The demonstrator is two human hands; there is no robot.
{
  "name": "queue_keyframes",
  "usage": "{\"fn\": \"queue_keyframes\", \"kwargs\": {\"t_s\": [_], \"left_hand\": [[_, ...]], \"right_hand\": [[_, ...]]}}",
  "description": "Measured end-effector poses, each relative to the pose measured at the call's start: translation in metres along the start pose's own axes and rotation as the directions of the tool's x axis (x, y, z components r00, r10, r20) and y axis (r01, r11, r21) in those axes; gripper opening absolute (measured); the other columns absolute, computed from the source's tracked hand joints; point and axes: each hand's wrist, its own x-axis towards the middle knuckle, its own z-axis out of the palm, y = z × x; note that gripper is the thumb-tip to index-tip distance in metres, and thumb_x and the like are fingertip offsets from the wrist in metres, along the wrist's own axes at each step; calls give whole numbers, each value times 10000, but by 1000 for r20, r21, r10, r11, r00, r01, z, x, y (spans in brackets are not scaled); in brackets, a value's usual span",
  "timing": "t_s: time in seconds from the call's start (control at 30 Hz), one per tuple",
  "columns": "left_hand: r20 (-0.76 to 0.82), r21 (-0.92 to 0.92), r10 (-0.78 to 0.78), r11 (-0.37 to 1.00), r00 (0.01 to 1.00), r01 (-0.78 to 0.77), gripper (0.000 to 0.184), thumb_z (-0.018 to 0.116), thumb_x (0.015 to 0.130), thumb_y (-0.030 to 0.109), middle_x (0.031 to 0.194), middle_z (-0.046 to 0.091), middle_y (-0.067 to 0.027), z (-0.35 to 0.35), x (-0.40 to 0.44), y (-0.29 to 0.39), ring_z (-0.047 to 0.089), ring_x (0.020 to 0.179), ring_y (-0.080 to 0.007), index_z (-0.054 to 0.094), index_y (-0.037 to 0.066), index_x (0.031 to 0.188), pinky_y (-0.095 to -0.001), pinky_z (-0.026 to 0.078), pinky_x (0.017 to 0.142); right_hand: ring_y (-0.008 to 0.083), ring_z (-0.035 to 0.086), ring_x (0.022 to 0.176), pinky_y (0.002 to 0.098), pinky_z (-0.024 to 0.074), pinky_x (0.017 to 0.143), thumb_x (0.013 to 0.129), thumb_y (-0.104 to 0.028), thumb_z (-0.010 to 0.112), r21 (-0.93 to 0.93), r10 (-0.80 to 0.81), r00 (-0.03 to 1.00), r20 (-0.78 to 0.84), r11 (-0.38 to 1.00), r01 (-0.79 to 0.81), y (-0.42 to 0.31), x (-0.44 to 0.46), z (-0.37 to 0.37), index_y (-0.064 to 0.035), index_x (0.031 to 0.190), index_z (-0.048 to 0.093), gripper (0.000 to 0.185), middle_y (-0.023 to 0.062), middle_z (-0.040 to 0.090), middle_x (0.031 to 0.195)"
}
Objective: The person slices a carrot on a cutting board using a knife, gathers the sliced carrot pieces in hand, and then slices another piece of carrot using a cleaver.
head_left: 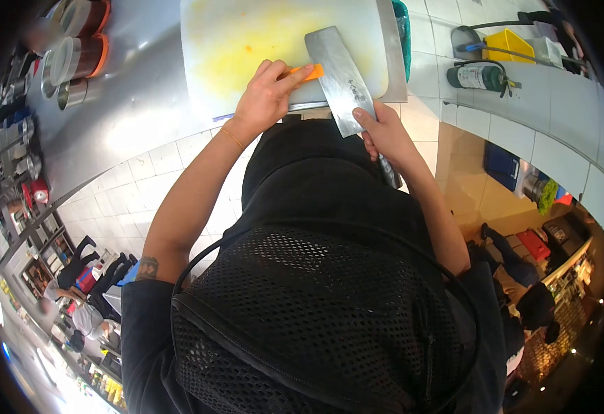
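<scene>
My left hand is closed, its fingertips pressing an orange piece of carrot down on the white cutting board. In my right hand is a wide-bladed cleaver, gripped near the heel of the blade. The blade lies slantwise over the board's right part, its edge side meeting the carrot's end. Yellow-orange stains and a tiny orange bit mark the board's surface. My right fingers and the blade's heel cover most of the cleaver's handle.
Lidded tubs and a metal pot stand on the steel counter at left. A green bin liner hangs beside the board. At right are a fire extinguisher and a yellow container. Other people stand at both lower sides.
</scene>
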Motion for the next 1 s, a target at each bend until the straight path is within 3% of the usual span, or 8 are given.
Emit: {"fn": "queue_keyframes", "kwargs": {"t_s": [0.27,1.0], "left_hand": [[-10,-17,3,1000,1000,-3,510,691,914,-3,907,537,-74,1,-1,-1,553,898,-261,707,206,1378,-376,519,838],[-25,-15,8,1000,1000,-8,498,697,904,-10,917,559,-75,1,-2,-1,554,897,-258,725,204,1353,-377,522,838]], "right_hand": [[76,419,422,268,378,398,1088,-255,580,-17,-12,1000,-8,1000,12,-6,1,4,-26,1161,593,241,-20,468,622],[78,412,422,277,373,399,1085,-279,583,-41,-3,999,-39,999,1,-9,8,10,-50,1101,577,230,-26,455,609]]}}
